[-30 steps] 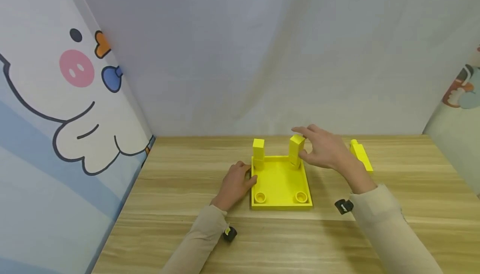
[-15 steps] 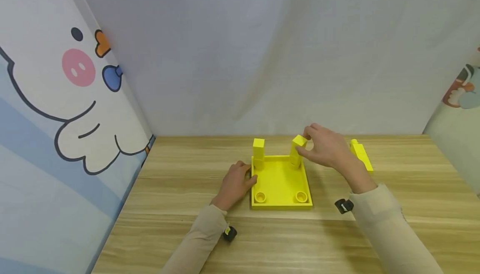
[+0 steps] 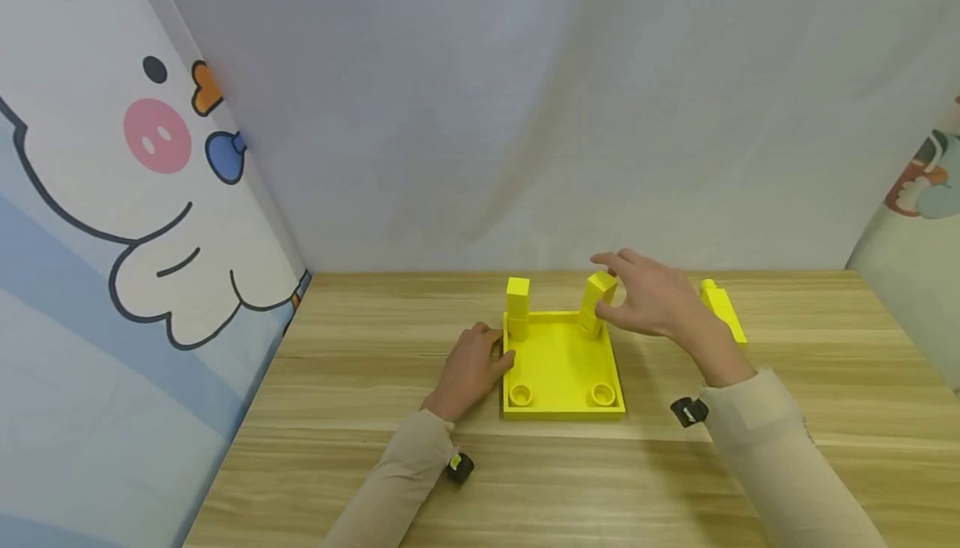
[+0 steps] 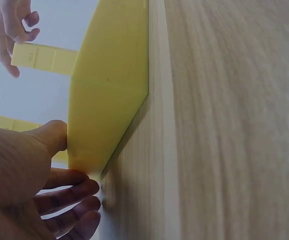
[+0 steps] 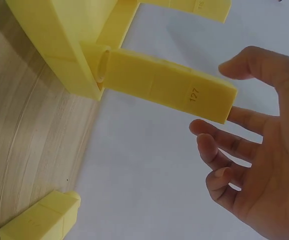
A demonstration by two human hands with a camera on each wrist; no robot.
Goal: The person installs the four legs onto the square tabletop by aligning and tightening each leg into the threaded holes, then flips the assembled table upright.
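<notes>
A shallow yellow tray-like base (image 3: 562,373) has raised walls and round sockets in its corners. My left hand (image 3: 468,369) grips its left wall, thumb over the rim and fingers outside. In the far right socket stands a square yellow leg (image 3: 596,302), leaning slightly right; it is marked 127 in the right wrist view. My right hand (image 3: 652,294) surrounds the top of this leg loosely. In the right wrist view, its thumb is off the leg and a finger lies behind the end. Another yellow leg (image 3: 517,306) stands upright in the far left corner.
A loose yellow leg (image 3: 722,312) with a round peg lies on the wooden table (image 3: 360,456), right of the base. Two near sockets (image 3: 521,396) hold nothing. A pale curtain (image 3: 420,115) hangs behind the table, with a printed cartoon panel (image 3: 82,223) on the left.
My right fingers turned the far right leg, then spread again, the forefinger reaching out past its top. The leg's top shifted slightly right. My left hand stayed on the base.
</notes>
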